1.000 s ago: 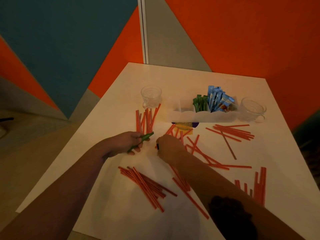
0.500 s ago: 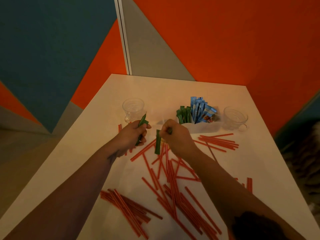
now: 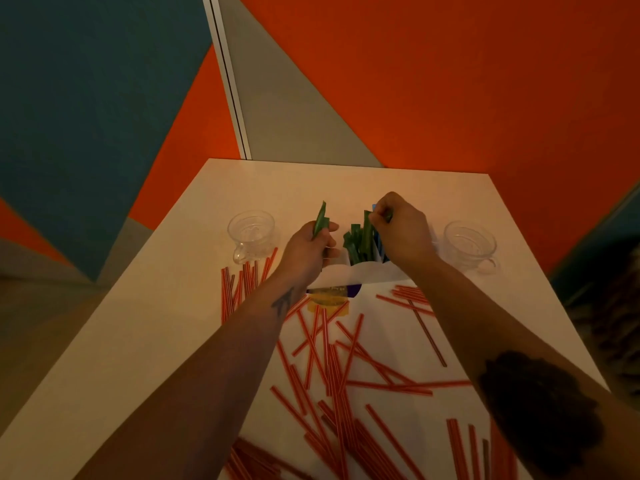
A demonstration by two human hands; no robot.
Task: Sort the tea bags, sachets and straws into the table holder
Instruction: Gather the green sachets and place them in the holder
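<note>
Green sachets [image 3: 360, 242] fill the holder [image 3: 349, 273]; each hand's grip pinches one, straws [image 3: 332, 362] strewn in front.

No text could be read anywhere. The only print in sight was a short line of small pale characters on the dark band of a yellow-and-purple packet [image 3: 329, 295], which lay flat on the tabletop just against the near wall of the white holder [image 3: 360, 273], toward the far edge; the characters were too small and blurred to make out. The green sachets and the blue sachets standing in the holder showed no legible label or brand, and the red straws carried only stripes.
</note>
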